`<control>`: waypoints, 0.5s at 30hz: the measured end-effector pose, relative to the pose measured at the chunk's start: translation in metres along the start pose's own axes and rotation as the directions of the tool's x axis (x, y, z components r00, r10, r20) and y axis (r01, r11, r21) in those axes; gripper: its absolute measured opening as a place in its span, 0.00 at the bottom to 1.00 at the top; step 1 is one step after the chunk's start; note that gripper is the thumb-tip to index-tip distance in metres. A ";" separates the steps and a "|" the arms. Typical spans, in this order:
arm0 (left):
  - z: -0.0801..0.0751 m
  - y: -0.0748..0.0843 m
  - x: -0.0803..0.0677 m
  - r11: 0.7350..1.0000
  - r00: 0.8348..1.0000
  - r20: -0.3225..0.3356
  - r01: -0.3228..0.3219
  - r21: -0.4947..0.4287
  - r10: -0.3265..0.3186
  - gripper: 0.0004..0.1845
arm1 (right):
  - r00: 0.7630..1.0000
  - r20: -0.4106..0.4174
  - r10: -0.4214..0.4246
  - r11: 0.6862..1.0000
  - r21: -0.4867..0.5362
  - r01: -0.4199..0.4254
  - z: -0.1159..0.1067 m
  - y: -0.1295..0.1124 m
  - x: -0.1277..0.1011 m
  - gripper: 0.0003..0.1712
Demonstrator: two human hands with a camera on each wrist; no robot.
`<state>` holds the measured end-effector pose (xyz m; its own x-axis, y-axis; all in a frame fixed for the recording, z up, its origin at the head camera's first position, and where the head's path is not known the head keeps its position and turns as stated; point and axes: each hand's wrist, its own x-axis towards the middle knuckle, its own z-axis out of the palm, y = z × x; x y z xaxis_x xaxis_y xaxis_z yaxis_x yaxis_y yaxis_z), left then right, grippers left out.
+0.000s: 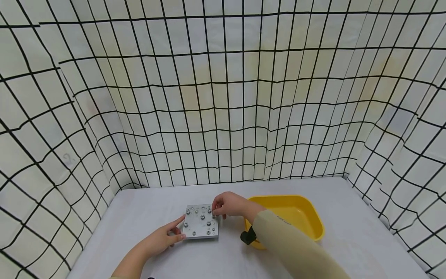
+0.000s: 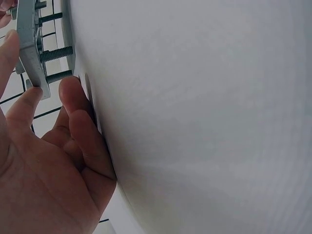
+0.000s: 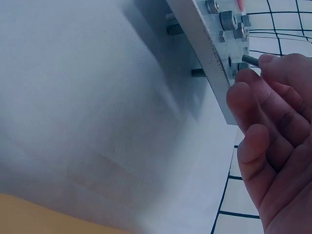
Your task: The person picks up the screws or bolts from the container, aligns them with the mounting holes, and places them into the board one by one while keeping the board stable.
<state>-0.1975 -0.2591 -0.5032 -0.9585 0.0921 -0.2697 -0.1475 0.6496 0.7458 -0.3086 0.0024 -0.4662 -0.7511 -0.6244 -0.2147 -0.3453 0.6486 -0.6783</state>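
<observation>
A square silver metal plate point(image 1: 195, 228) lies on the table, with several bolts through its holes. In the left wrist view, threaded bolt shanks point(image 2: 57, 53) stick out of its underside, holding it raised off the cloth. My left hand point(image 1: 161, 239) steadies the plate by its left side, thumb near the front corner and index finger farther back. Over the plate's right edge, near the back, is my right hand point(image 1: 232, 204). Its thumb and fingertips pinch a small screw point(image 3: 250, 60), whose threaded end points at the plate's top face beside a hole. The screw's head is hidden by the fingers.
A yellow tray point(image 1: 321, 228) stands right of the plate, partly under my right forearm. White cloth covers the table point(image 1: 167, 205). White walls with a black grid point(image 1: 233, 116) close in the back and both sides.
</observation>
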 end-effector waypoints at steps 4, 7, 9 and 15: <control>0.001 0.001 0.001 1.000 1.000 0.001 0.005 0.004 -0.005 0.43 | 1.000 0.004 0.019 0.999 -0.037 -0.019 0.002 0.001 0.000 0.02; 0.001 0.001 0.002 1.000 1.000 0.004 0.009 0.002 -0.009 0.44 | 1.000 0.002 0.031 0.998 -0.052 -0.031 0.003 0.001 0.000 0.02; 0.001 0.001 0.003 1.000 1.000 0.007 0.014 0.004 -0.014 0.44 | 0.999 -0.001 0.035 0.998 -0.060 -0.035 0.003 0.001 -0.001 0.02; 0.001 0.000 0.003 0.999 1.000 0.006 0.031 0.009 -0.031 0.43 | 0.999 0.010 0.040 0.996 -0.085 -0.039 0.002 -0.001 -0.002 0.03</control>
<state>-0.1999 -0.2580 -0.5048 -0.9520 0.0768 -0.2964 -0.1746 0.6588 0.7317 -0.3055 0.0024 -0.4659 -0.7586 -0.6023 -0.2486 -0.3622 0.7069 -0.6075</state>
